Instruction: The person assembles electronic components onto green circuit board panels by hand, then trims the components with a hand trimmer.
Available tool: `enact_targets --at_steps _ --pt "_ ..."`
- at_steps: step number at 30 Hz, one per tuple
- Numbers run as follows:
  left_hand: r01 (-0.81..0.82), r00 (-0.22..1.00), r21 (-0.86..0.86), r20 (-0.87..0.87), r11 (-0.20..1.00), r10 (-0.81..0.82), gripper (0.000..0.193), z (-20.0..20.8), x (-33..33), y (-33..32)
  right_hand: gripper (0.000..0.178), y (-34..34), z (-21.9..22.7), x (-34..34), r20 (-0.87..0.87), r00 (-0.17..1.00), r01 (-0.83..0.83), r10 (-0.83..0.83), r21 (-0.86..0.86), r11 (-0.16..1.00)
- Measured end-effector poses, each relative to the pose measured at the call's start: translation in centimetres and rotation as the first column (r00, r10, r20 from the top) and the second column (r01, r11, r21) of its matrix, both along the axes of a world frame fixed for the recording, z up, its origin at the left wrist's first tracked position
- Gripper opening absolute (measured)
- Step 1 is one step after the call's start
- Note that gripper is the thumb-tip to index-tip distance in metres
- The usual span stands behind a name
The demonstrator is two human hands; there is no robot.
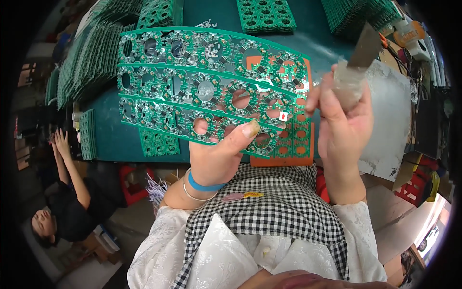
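Observation:
My left hand (214, 161) grips the lower edge of a large green circuit board panel (219, 72), thumb on top and fingers underneath. The panel is tilted and has rows of round cutouts, small components and a white sticker (284, 116) with a red arrow near its right end. In my right hand (346, 125), closed and raised right of the panel, is a flat metal blade (364, 47) with a handle (349, 85) wrapped in translucent tape. The blade points up, apart from the panel. Partly hidden behind the panel, an orange tray (284, 162) lies on the table with green board on it.
Stacks of green panels stand at the far left (86, 62), back middle (266, 14) and back right (353, 14) of the dark green table (211, 9). A grey metal sheet (390, 111) lies at the right, near tools and a tape roll. Another person (72, 202) sits at the left.

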State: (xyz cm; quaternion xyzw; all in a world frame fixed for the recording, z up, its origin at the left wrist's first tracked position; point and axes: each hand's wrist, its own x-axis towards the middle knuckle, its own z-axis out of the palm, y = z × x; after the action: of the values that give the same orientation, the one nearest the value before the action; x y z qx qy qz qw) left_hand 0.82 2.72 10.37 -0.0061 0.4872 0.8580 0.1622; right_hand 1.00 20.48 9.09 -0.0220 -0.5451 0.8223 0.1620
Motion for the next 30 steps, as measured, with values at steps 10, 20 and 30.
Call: enact_targets --at_steps 10,20,30 --pt "-0.045 0.996 0.049 0.078 0.998 0.041 0.056 0.5 -0.1 -0.5 0.044 1.5 0.3 3.4 -0.062 0.998 0.034 -0.008 0.428 0.903" --pt "-0.067 0.997 0.016 0.046 0.998 0.067 0.053 0.6 0.3 -0.6 0.038 3.2 1.2 4.1 -0.211 0.978 0.147 -0.003 0.669 0.729" --pt "-0.063 0.996 0.023 -0.062 0.998 0.065 0.055 0.1 0.4 -0.6 0.036 3.0 1.6 4.2 -0.233 0.972 0.147 0.034 0.714 0.685"
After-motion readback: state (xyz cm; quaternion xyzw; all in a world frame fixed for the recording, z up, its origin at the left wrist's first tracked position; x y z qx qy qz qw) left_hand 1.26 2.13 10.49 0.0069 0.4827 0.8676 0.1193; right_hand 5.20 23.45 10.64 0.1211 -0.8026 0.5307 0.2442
